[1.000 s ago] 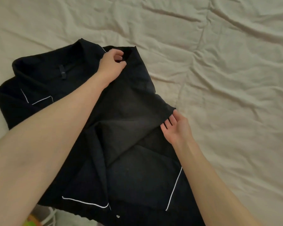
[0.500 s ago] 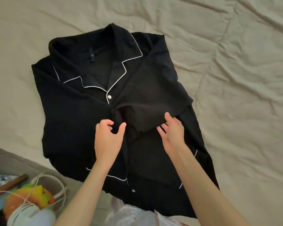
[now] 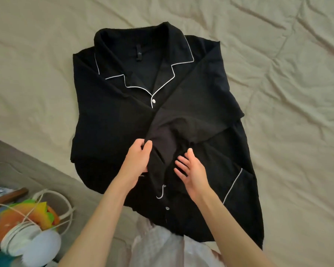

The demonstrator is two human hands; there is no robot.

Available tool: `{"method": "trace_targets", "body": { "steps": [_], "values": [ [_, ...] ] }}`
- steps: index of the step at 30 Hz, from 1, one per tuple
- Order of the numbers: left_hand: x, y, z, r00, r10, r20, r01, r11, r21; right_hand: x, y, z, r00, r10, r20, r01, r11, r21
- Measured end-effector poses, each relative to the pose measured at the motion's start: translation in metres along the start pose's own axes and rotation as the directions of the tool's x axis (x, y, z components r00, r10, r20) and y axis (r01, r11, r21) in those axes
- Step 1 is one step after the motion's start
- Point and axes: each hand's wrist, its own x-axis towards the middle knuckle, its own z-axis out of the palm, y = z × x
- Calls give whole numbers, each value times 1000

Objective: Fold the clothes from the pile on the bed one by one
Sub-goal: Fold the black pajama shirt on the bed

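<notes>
A black shirt (image 3: pixel 108 120) with white piping lies face up on the bed (image 3: pixel 289 78), collar at the far end, hem hanging towards the near edge. Its right sleeve is folded across the chest, and both hands meet at the sleeve's end, near the middle of the shirt. The left hand (image 3: pixel 137 160) pinches a bunch of the sleeve fabric between thumb and fingers; the right hand (image 3: pixel 190 169) is open, palm up, fingers loosely spread just beside the cloth, not gripping anything. This looks like the sleeve-folding step on one shirt, with the body not yet folded. Next, I'd guess, the sleeve needs laying flat and smoothing, then the left side brought in. A tangle of cord and colourful things (image 3: pixel 27 226) sits off the bed at near left.
</notes>
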Motion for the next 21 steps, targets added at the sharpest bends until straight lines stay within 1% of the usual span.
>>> {"method": "trace_targets", "body": {
  "steps": [2, 3, 6, 7, 10, 12, 13, 17, 19, 21],
  "values": [
    [0, -9, -15, 1000, -2, 23, 1, 1000, 13, -2, 8, 3, 998, 22, 60, -20, 999, -29],
    [1, -13, -20, 999, -9, 36, 10, 1000, -23, -3, 11, 5, 996, 31, 89, -28, 999, -34],
    [-5, -22, -32, 990, -44, 135, 78, 964, -253, -8, 21, 15, 988, 48, 147, -52, 998, 26],
    [-7, -23, -35, 986, -47, 163, 92, 955, -281, -9, 24, 19, 986, 59, 155, -71, 995, 74],
    [-9, -24, -45, 975, -34, 219, 100, 950, -296, -12, 30, 26, 989, 57, 138, -89, 967, 237],
    [-9, -22, -53, 970, -6, 244, 70, 964, -256, -12, 30, 26, 995, 1, 98, -31, 954, 299],
    [-9, -21, -58, 968, 18, 249, 39, 974, -224, -13, 31, 25, 997, -38, 72, 17, 960, 278],
    [-14, -21, -72, 970, 92, 225, -70, 992, -102, -26, 28, 19, 987, -162, 15, 161, 987, 24],
    [-17, -24, -75, 974, 117, 192, -95, 988, -123, -36, 25, 13, 969, -244, 34, 246, 967, -71],
    [-16, -29, -77, 979, 134, 155, -115, 986, -122, -44, 23, 6, 945, -316, 90, 324, 941, -97]
  ]
}}
